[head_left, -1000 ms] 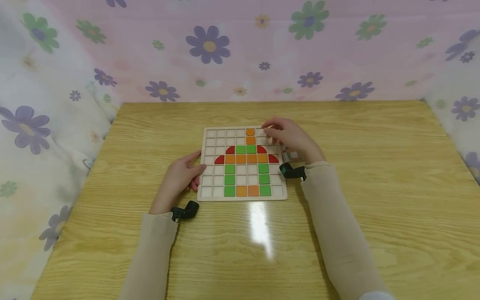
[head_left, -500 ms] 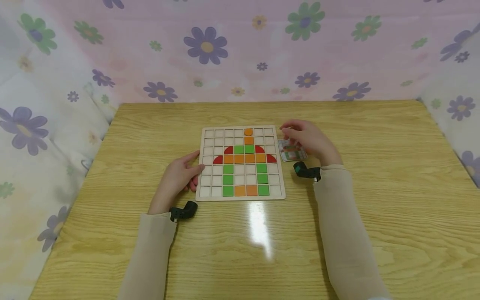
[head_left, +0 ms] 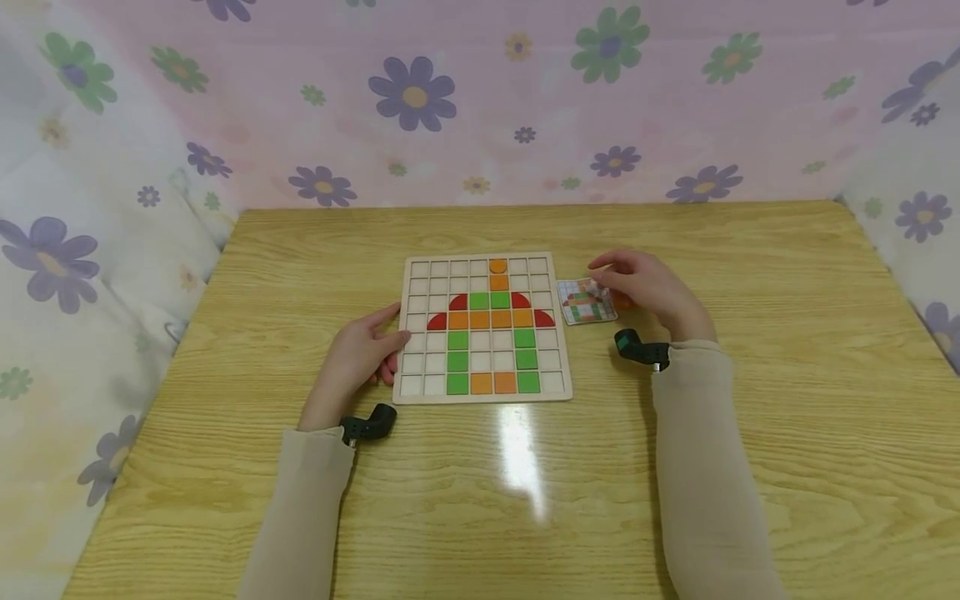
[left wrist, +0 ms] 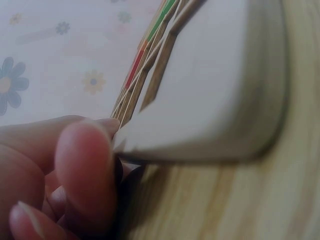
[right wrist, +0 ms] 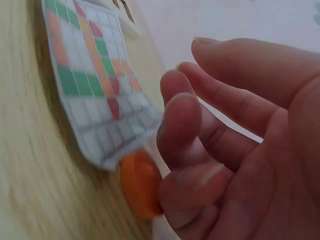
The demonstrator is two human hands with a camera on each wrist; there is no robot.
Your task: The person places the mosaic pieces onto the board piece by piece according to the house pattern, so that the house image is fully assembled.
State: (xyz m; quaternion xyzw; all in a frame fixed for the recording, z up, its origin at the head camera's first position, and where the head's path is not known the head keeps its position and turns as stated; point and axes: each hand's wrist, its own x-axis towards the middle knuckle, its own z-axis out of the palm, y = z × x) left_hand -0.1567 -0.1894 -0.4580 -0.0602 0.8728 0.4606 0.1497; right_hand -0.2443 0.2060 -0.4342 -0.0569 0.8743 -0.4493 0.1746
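A wooden grid board (head_left: 558, 358) lies on the table with green, orange and red pieces set in it. My left hand (head_left: 362, 350) holds its left edge, thumb at the rim and the other fingers beside and below; the left wrist view shows the fingertips at the board's corner (left wrist: 200, 125). My right hand (head_left: 652, 287) is over the right side of a small pattern card (head_left: 588, 304), fingers loosely bent with nothing between them. In the right wrist view, an orange rounded piece (right wrist: 140, 185) stands by the card's end, right at my lower fingers.
The wood-grain table (head_left: 480, 500) reaches back to a flowered cloth (head_left: 480, 100), and more flowered cloth hangs on both sides. Black wrist cameras (head_left: 369, 422) sit on both wrists. The card lies just right of the board.
My right hand has moved right, from the board's upper right corner to past the card, uncovering the card. An orange piece now shows under that hand. My left hand has stayed at the board's edge.
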